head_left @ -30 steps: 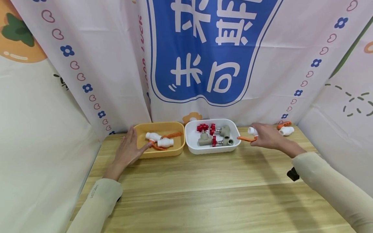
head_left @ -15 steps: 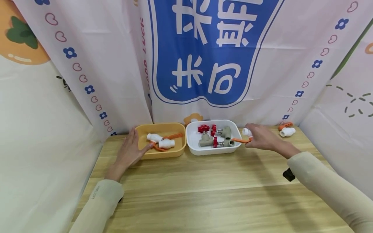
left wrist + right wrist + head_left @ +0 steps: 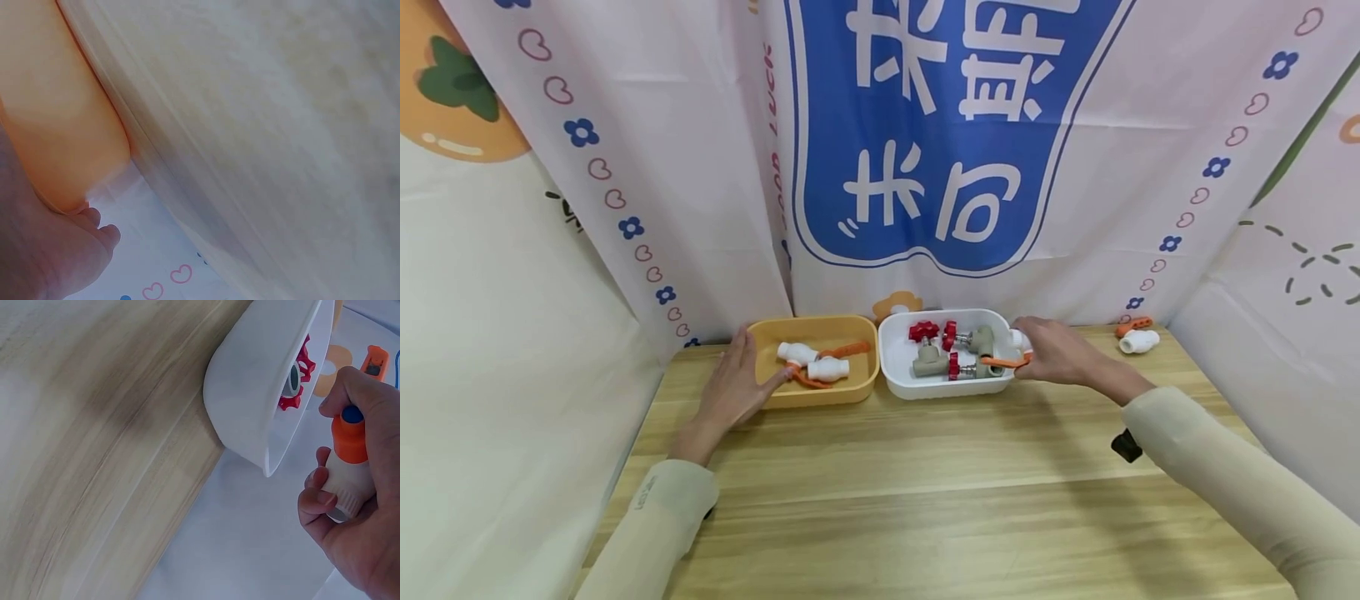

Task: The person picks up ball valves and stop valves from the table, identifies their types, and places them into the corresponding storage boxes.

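Note:
My right hand (image 3: 1051, 352) grips a white ball valve (image 3: 350, 481) with an orange lever handle (image 3: 1004, 362). It holds the valve at the right end of the white bin (image 3: 943, 390), with the lever reaching over the rim. Inside that bin lie grey stop valves (image 3: 930, 361) with red hand wheels. At the left corner of the yellow bin (image 3: 827, 400) is my left hand (image 3: 733, 387), its thumb over the front rim and its fingers along the outer left side. White ball valves (image 3: 829, 369) with orange levers lie in the yellow bin.
Another white ball valve (image 3: 1138, 340) with an orange lever lies at the table's back right corner. The two bins stand side by side at the back of the wooden table (image 3: 910, 500). A printed curtain (image 3: 850, 287) hangs directly behind them.
My right hand has moved left with the ball valve, from beside the white bin to over its right end. The left hand stays at the yellow bin.

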